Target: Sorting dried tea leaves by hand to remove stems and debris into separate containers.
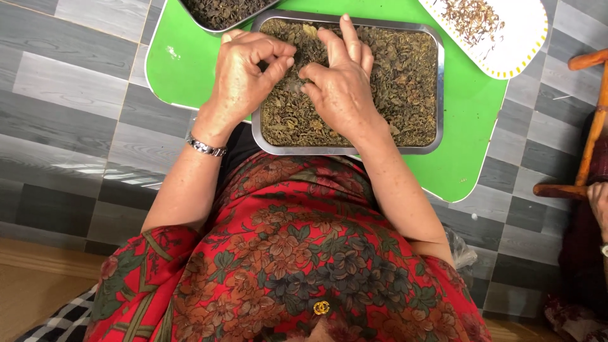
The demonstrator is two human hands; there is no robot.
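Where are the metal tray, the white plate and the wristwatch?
metal tray (347,151), head view, near rim.
white plate (529,44), head view, bare right edge.
wristwatch (204,147), head view, metal band on the left wrist.

The second metal tray (225,14) and the white tray (500,31) are cut off at the far edge — part of the dried leaves (392,82) is hidden beneath both hands.

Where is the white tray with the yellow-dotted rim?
In the head view, the white tray sits top right on the green table, just right of the metal tray of dried leaves.
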